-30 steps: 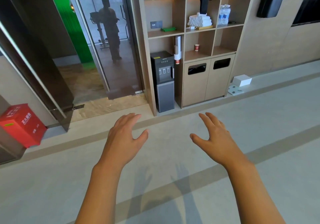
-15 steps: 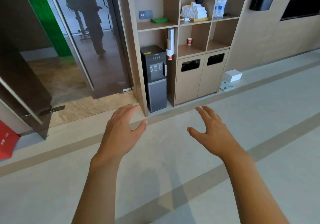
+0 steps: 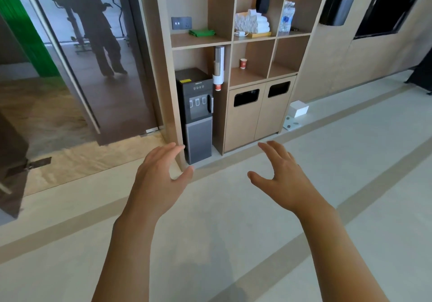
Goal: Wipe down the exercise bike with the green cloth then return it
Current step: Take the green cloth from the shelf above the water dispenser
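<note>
The green cloth lies folded on a shelf of the wooden unit, in the left cubby below a wall socket. My left hand and my right hand are stretched out in front of me over the floor, palms down, fingers apart, holding nothing. Both are well short of the shelf. An exercise bike shows only as a dim reflection in the glass door at the upper left, next to a standing person's reflection.
A dark water dispenser stands in the unit's lower left bay, with a cup holder beside it. Rolled white towels, water bottles and two bin doors fill the rest. A white box lies on the floor.
The view has closed in on the shelf unit, which now looks larger and more central. The red box at the left has left the view. Both hands stay open and outstretched.
</note>
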